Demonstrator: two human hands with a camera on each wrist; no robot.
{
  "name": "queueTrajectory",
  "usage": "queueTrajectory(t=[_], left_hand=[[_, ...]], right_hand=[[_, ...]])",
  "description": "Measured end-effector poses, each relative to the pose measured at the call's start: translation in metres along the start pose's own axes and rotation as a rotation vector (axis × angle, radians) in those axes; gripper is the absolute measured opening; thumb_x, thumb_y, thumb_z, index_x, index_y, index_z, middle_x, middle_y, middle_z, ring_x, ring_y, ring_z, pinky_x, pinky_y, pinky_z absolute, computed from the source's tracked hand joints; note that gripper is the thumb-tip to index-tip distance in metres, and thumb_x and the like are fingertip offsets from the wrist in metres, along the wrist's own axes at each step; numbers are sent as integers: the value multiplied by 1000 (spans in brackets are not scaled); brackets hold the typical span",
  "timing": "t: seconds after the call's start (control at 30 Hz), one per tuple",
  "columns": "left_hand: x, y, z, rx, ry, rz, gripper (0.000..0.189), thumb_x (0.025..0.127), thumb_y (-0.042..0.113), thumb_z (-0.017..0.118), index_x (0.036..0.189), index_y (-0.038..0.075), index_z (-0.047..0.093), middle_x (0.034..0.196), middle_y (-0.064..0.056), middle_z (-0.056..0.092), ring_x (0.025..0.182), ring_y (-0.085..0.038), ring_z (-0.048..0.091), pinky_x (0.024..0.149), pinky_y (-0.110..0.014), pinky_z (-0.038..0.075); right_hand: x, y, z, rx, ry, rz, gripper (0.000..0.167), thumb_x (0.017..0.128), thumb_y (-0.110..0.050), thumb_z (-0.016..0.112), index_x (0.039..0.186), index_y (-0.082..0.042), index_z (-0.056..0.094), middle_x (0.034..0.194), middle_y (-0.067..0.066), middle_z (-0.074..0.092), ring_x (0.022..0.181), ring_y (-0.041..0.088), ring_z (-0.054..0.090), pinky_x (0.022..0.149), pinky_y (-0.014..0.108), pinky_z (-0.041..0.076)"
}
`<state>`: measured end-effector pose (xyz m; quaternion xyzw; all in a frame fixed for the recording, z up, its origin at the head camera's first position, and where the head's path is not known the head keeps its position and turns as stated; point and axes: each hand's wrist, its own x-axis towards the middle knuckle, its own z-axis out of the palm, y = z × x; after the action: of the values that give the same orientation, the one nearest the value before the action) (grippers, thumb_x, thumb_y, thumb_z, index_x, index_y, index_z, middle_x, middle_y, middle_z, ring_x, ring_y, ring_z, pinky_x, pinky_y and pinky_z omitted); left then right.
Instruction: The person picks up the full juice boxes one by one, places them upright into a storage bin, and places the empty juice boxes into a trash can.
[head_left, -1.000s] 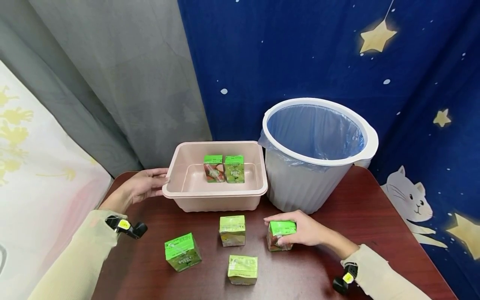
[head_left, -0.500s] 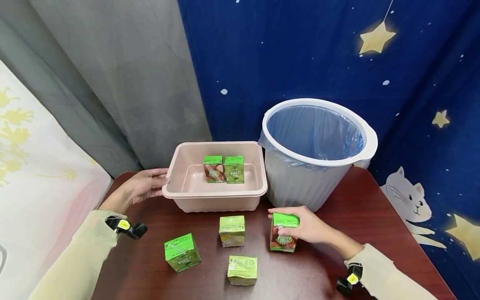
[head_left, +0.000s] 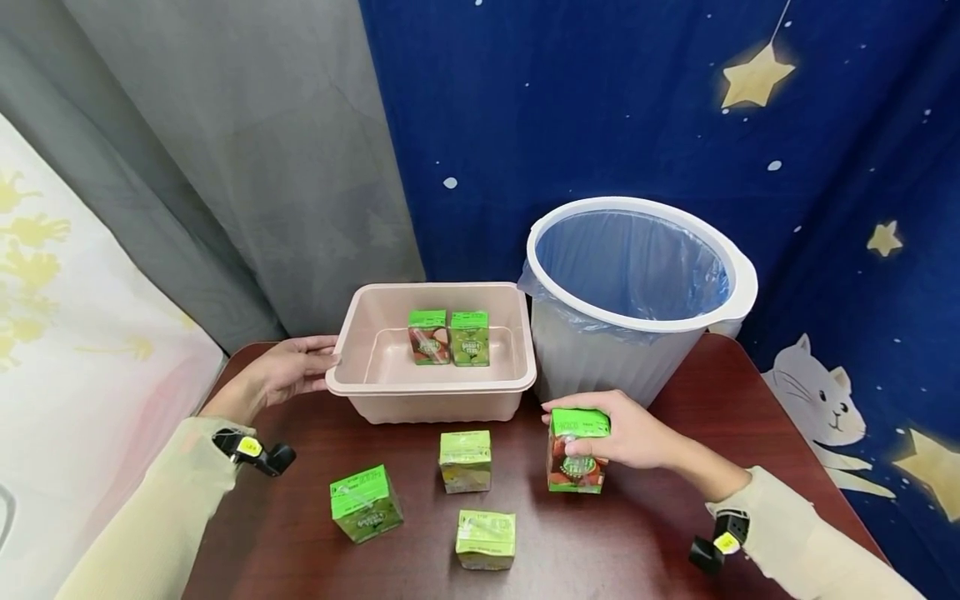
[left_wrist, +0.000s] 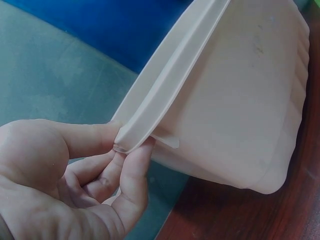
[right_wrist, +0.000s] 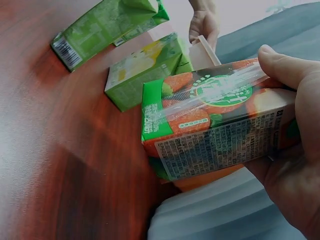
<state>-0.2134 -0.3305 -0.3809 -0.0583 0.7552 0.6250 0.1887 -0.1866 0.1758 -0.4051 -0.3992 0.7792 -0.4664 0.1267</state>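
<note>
My right hand (head_left: 633, 429) grips a green-topped juice box (head_left: 576, 454) with strawberries on its front, at the right of the table. In the right wrist view this strawberry juice box (right_wrist: 215, 117) has a clear-wrapped straw on its face, and the thumb lies along one end. My left hand (head_left: 288, 371) pinches the left rim of a pink plastic basin (head_left: 435, 408); the left wrist view shows thumb and fingers on either side of the basin's rim (left_wrist: 165, 90). Inside the basin stand a red-fronted juice box (head_left: 429, 340) and a green juice box (head_left: 470, 342).
On the table (head_left: 285, 517) stand a green juice box (head_left: 366, 504), a yellow-green juice box (head_left: 465, 462) and another yellow-green juice box (head_left: 486, 542) near the front. A grey bin (head_left: 592, 367) with a clear liner stands right of the basin. Curtains hang behind.
My right hand has raised the strawberry juice box and moved it slightly right and toward the bin. The left hand and the basin have stayed put.
</note>
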Motion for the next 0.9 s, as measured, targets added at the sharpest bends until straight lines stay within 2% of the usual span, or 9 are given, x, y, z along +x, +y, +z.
queueTrajectory(t=[0.17,0.4,0.53,0.7,0.9], left_hand=[[1,1,1,-7,-6,3,68,104,11,59,158,-7,21,116,0,65,95,-6,68,78,-27,59],[0,2,1,-14,-2,0,68,104,10,59,158,-7,20,114,2,65,96,-6,68,78,-26,59],[0,3,2,-26,-6,0,68,104,9,58,158,-8,20,112,4,66,96,-6,68,79,-26,59],[1,3,1,-28,-10,1,69,104,9,59,158,-8,20,112,3,66,95,-6,68,79,-26,59],[0,1,0,-34,-16,4,69,105,10,58,158,-9,19,111,3,67,96,-7,68,79,-27,59]], right_hand=[[5,-11,-6,-5,13,17,44,90,-15,80,132,-10,67,121,1,72,97,10,66,83,24,54],[12,-31,-12,2,25,43,42,89,-16,80,130,-14,69,107,-3,72,89,14,67,78,27,56],[17,-42,-16,11,32,56,41,89,-16,80,128,-14,69,105,-3,72,87,15,67,76,29,58],[27,-54,-21,-28,51,80,41,88,-18,81,127,-13,69,99,-2,71,84,16,66,73,29,57],[41,-67,-26,-76,57,64,42,88,-20,80,128,-13,68,94,-4,69,83,16,64,74,29,55]])
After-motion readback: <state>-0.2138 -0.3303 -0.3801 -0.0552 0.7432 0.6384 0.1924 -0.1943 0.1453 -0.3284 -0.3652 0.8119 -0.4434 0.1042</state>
